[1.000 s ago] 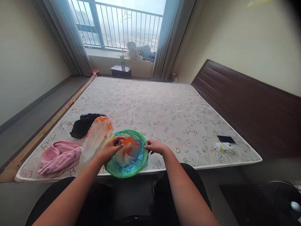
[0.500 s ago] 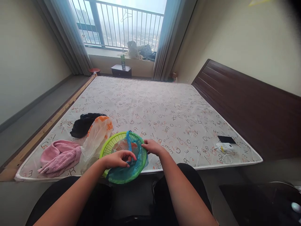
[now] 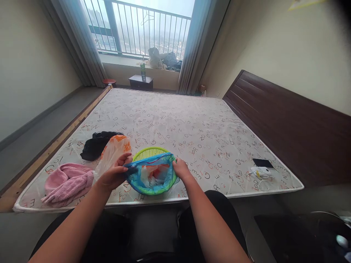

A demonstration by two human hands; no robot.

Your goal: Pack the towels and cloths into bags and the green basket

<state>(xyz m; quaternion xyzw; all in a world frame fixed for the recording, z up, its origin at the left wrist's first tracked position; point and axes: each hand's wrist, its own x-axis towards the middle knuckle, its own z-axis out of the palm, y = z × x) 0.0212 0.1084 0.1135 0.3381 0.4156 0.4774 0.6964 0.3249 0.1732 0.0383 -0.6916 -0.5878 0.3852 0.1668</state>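
One basket [image 3: 149, 150], one blue bag [image 3: 140, 163].
On my feed, left hand [image 3: 113, 175] and right hand [image 3: 181, 169] each pinch the bag's edge.

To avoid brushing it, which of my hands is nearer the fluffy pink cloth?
Left. Your left hand is right of the fluffy pink cloth; your right hand is farther, at the right edge of the blue plastic bag.

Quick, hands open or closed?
Left hand: closed on the blue plastic bag.
Right hand: closed on the bag at the rim of the round green plastic basket.
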